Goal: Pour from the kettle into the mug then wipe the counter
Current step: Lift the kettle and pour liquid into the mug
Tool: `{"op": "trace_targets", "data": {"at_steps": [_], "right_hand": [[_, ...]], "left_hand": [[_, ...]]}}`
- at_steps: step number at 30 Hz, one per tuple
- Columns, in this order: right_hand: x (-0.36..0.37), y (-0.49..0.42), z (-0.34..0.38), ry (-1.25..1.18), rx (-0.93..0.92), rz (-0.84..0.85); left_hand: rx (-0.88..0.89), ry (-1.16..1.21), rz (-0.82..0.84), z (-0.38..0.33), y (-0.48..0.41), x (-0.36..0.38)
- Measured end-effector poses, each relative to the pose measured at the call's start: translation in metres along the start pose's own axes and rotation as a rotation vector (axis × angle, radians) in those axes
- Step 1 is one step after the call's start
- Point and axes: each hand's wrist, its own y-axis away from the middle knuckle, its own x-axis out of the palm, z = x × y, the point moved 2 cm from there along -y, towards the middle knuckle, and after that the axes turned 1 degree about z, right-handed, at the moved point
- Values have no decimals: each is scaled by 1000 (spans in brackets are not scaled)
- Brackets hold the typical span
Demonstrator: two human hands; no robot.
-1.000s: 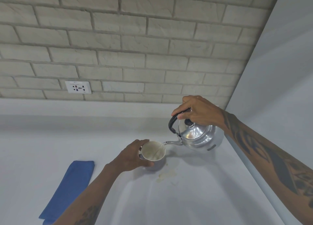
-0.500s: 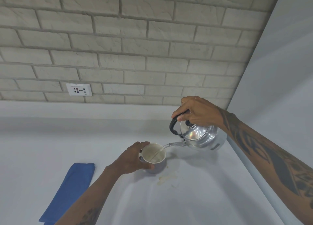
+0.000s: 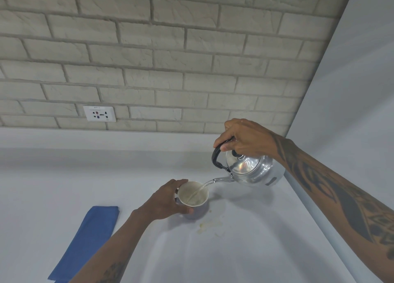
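Note:
A shiny metal kettle (image 3: pixel 249 171) hangs tilted above the white counter (image 3: pixel 245 250), its spout pointing left. My right hand (image 3: pixel 245 138) grips its black handle from above. A thin stream runs from the spout into a pale mug (image 3: pixel 193 195) that stands on the counter. My left hand (image 3: pixel 165 201) is wrapped around the mug's left side. A folded blue cloth (image 3: pixel 87 242) lies flat at the lower left. A yellowish spill (image 3: pixel 210 225) marks the counter just right of the mug's base.
A brick wall rises behind the counter with a white socket plate (image 3: pixel 99 113) low on it. A plain white wall (image 3: pixel 351 90) closes off the right side, close behind the kettle.
The kettle has stayed tilted over the mug with liquid still running. The view has shifted slightly downward; both hands keep their grips.

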Motion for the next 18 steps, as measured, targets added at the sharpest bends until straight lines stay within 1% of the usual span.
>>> {"op": "trace_targets", "data": {"at_steps": [18], "right_hand": [[-5,-4,4,49,-26,5]], "left_hand": [[-2,8,5,2,-1,1]]}}
